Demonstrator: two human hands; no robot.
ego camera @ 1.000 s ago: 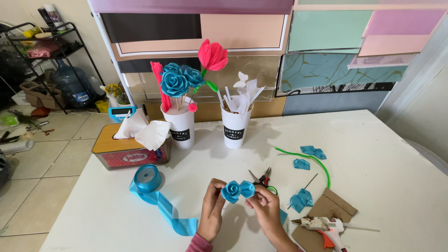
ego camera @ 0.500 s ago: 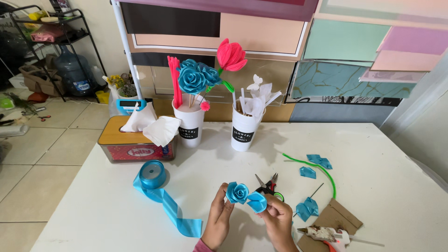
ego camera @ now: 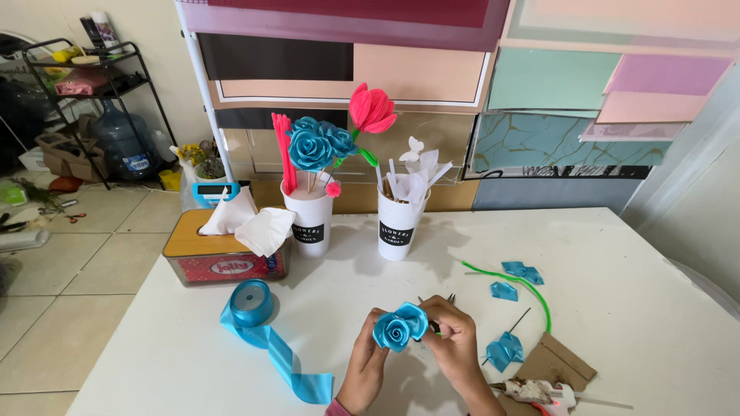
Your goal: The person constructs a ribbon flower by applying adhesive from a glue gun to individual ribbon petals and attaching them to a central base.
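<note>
1. Holding a blue ribbon rose [ego camera: 399, 329] low and centre over the white table [ego camera: 640, 308], both hands closed on it: left hand [ego camera: 365, 368] under and beside the bloom's left edge, fingers curled narrow against the petals; right hand [ego camera: 455, 344] wrapped around the right side, fingertips pinched on the outer folds.
2. Peeking out just behind the right hand, touching or nearly so: small scissors [ego camera: 445, 302], mostly hidden.
3. Lying near the bottom right edge: a glue gun [ego camera: 543, 392] on a brown cardboard piece [ego camera: 560, 360], close to the right wrist.
4. Resting just right of the hands: a folded blue ribbon petal on a thin stick [ego camera: 505, 349].
5. Trailing to the left: a blue ribbon spool [ego camera: 250, 302], its loose end [ego camera: 287, 366] running toward the near edge.
6. Curving farther right: a green stem wire [ego camera: 518, 282], with two more cut blue ribbon pieces [ego camera: 513, 279] beside it.
7. Standing at mid-table: a tissue box [ego camera: 223, 253] with a wooden lid, then two white cups side by side, apart from each other.
8. Filling the left cup [ego camera: 307, 224]: finished blue roses [ego camera: 314, 144] and red sticks; filling the right cup [ego camera: 401, 228]: white paper pieces.
9. Rising between the cups: a red tulip-shaped flower [ego camera: 371, 109].
10. Backing everything: coloured paper sheets [ego camera: 555, 77] on the wall, and a metal shelf [ego camera: 92, 85] far left.
</note>
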